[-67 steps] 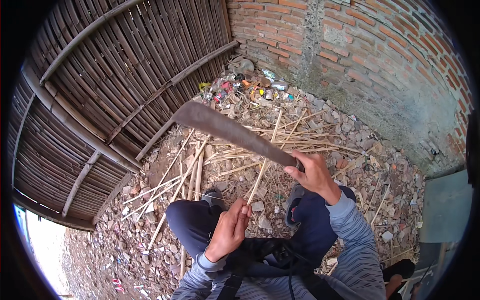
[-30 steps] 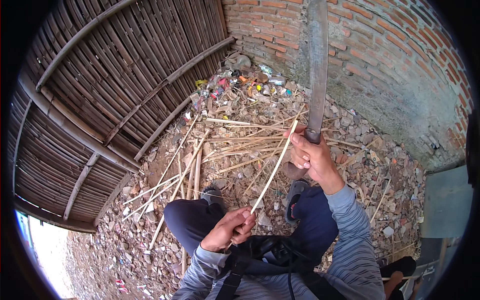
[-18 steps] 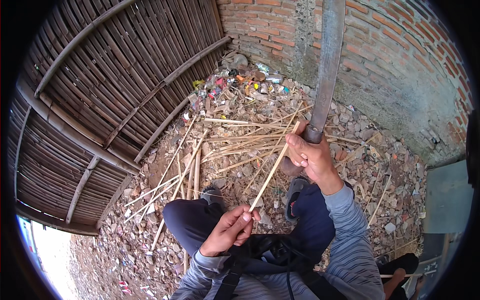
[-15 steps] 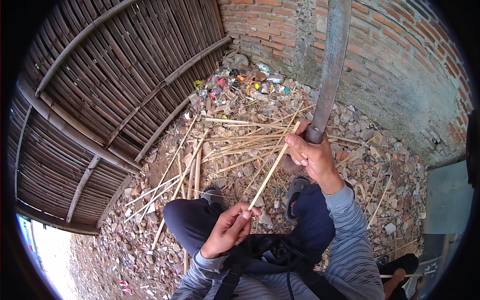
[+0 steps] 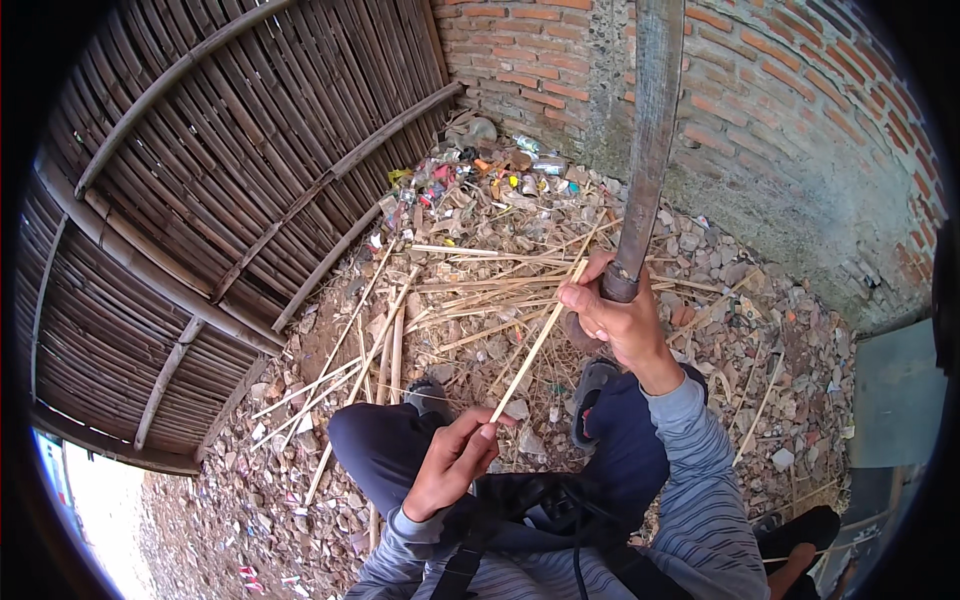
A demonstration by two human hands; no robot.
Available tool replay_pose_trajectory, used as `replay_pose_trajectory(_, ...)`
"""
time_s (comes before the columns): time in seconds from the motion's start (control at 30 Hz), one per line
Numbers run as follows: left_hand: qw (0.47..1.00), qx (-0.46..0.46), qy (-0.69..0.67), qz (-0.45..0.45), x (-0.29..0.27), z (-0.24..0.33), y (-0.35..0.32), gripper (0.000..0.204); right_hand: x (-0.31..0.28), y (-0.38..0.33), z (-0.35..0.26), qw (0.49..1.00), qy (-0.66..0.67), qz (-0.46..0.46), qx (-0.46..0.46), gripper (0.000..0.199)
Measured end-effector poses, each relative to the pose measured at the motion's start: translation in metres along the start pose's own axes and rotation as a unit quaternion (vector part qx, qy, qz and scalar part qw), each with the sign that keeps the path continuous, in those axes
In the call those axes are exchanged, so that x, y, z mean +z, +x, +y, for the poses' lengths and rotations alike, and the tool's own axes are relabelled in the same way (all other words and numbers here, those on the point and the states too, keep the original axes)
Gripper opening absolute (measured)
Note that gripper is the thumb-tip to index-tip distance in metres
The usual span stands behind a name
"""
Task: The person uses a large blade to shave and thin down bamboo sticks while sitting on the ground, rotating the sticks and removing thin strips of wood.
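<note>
My left hand (image 5: 455, 462) pinches the near end of a thin, pale bamboo strip (image 5: 532, 355) above my lap. The strip slants up and away to my right hand (image 5: 622, 318), whose thumb and fingers press on its far end. That same hand is closed around the handle of a large machete (image 5: 652, 140). Its long, dark blade stands up toward the top of the picture, and most of the handle is hidden in my fist. Beyond my hands, several split bamboo strips (image 5: 480, 290) lie crossed on the ground between and past my feet.
Stony, littered ground (image 5: 290, 510) surrounds me, with a heap of rubbish (image 5: 500, 170) in the far corner. A bamboo slat wall (image 5: 230, 150) leans at left; a brick wall (image 5: 780, 150) rises at right. Another person's foot and leg (image 5: 800, 540) show at the lower right.
My right hand and the machete have shifted slightly left and nearer, the blade tilting less far right. The bamboo strip is still held between both hands; my left hand has barely moved.
</note>
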State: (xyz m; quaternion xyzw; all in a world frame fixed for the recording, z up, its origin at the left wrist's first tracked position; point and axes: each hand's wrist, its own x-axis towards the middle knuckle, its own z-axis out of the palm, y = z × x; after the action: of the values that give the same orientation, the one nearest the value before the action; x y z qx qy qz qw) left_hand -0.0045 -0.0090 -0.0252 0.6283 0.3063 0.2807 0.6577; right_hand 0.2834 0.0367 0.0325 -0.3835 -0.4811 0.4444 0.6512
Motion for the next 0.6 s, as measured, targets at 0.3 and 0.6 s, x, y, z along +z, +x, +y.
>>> replay_pose_trajectory(0.3, 0.995, -0.019, 0.063, 0.075, 0.009, 0.043, -0.005, 0.020, 0.020, -0.012, -0.010, 0.999, 0.024, -0.026, 0.015, 0.020)
replay_pose_trajectory(0.6, 0.901, 0.167, 0.343, 0.206, -0.024, 0.078, 0.012, 0.015, 0.030, -0.021, -0.023, 0.994, 0.039, -0.095, 0.021, 0.030)
